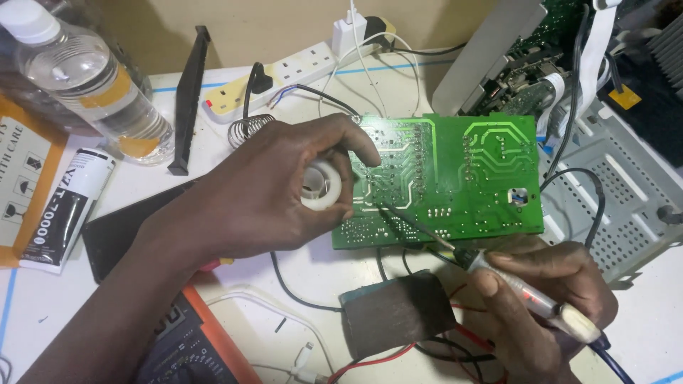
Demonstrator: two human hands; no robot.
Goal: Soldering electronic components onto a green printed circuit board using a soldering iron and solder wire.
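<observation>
On a white worktable [398, 92], seen from the head camera, one green circuit board [455, 178] is laid flat with its solder side up; the surface is glossy, with pale copper traces and many small silver points. The left hand [263, 192] is placed at the left edge of the board. Its fingers are curled closed around one small white spool [321, 185], round and hollow in the middle, and the index finger is stretched onto the board. The right hand [548, 306], near and to the right, is closed around one soldering iron [526, 295] with a translucent handle, held like a pen. The thin metal tip [405, 222] is pointed far-left and is touching the near part of the board.

One dark rectangular block [395, 313] with a rough matte surface is seen just near the board. One orange multimeter [192, 341] is cut by the near edge. At the left, one clear plastic bottle [85, 78], one black-and-white tube [67, 210] and one black flat phone [121, 227] are counted. Far from the hands, one cream power strip [284, 75], one wire coil stand [249, 128] and one grey perforated metal chassis [626, 192] are found. Black, red and white cables are spread over the table, which is marked with thin blue lines.
</observation>
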